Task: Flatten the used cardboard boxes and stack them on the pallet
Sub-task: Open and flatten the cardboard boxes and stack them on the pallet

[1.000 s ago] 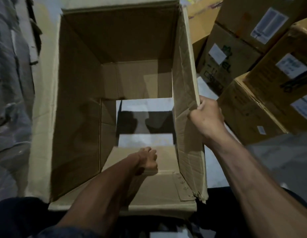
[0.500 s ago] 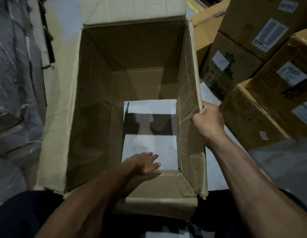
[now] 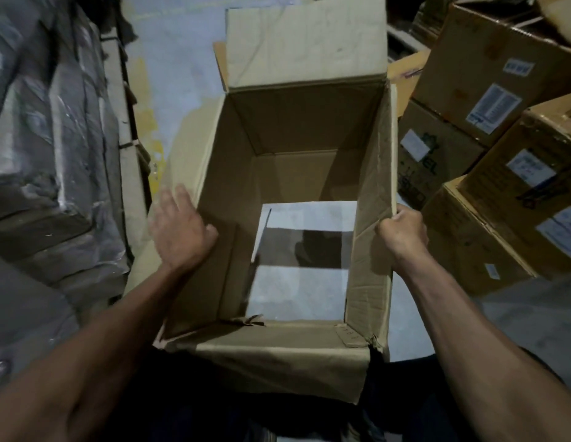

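Open cardboard box [image 3: 296, 148] standing on the floor [image 3: 169, 59] — bottom open, pale floor visible through it. Right hand [image 3: 402, 232] clenched around the box's right wall edge; left hand [image 3: 178, 231] spread flat at the left wall, blurred. Stacked labelled cartons [image 3: 501, 148] just right of the box.

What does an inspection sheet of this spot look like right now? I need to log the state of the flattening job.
Surface: pale concrete floor, also visible through the box's open bottom.
Job's things: one open cardboard box, upright, not yet flattened, far flap raised; no pallet seen.
Clutter: labelled sealed cartons stacked at the right, close beside the box.
Grippers: left hand at the box's left wall, fingers spread, blurred; right hand grips the right wall's top edge.
Cables: nothing seen.
Surroundings: grey plastic-wrapped bundles at the left; dim light.
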Tool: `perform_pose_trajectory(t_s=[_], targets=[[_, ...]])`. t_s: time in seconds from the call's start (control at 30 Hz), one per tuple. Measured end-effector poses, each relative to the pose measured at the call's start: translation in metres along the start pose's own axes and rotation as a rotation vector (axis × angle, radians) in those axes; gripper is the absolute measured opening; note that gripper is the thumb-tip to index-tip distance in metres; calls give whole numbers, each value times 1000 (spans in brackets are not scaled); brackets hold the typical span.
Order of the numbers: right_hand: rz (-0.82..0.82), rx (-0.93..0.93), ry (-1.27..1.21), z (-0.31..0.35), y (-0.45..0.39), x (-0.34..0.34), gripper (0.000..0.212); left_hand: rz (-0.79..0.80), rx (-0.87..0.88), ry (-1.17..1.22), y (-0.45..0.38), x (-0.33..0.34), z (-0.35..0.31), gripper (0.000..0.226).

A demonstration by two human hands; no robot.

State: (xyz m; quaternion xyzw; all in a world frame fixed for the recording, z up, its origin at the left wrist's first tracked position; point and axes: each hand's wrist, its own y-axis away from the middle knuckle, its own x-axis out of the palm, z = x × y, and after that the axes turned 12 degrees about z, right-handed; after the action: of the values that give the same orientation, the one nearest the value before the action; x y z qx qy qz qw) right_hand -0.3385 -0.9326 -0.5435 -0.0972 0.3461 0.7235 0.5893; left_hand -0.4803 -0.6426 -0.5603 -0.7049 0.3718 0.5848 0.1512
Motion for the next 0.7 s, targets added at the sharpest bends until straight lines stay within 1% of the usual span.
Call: perform_pose_trajectory(t_s=[0.03, 0.07, 0.1, 0.13, 0.23, 0.37, 0.4, 0.5, 0.53, 0.6, 0.7], targets=[[-8, 1, -29, 0, -1, -1, 21, 50, -29, 110, -4, -2, 8, 89], [-15, -1, -55, 0, -3, -2, 20, 105, -19, 173, -7, -3, 15, 82], [-26, -1, -81, 1, -5, -2, 19, 156, 26, 182, -7, -4, 18, 74], [-41, 5, -104, 2, -8, -2, 19, 202, 73, 157, -4, -3, 18, 72], [-103, 46, -181, 8, -18, 0, 20, 269, 189, 113, 9, 2, 10, 85], [-174, 110, -255, 12, -30, 1, 14, 358, 328, 97, 24, 13, 6, 87], [-171, 120, -264, 13, -30, 1, 15, 381, 342, 98, 27, 15, 6, 84], [-169, 142, -285, 16, -33, -2, 29, 403, 389, 108, 39, 19, -8, 69], [-165, 148, -286, 16, -34, -4, 31, 427, 427, 122, 45, 19, -17, 72], [-136, 132, -294, 18, -34, -8, 33, 471, 516, 116, 58, 18, -41, 87], [-54, 79, -424, 24, -33, -11, 30, 497, 638, -42, 72, 24, -84, 107]])
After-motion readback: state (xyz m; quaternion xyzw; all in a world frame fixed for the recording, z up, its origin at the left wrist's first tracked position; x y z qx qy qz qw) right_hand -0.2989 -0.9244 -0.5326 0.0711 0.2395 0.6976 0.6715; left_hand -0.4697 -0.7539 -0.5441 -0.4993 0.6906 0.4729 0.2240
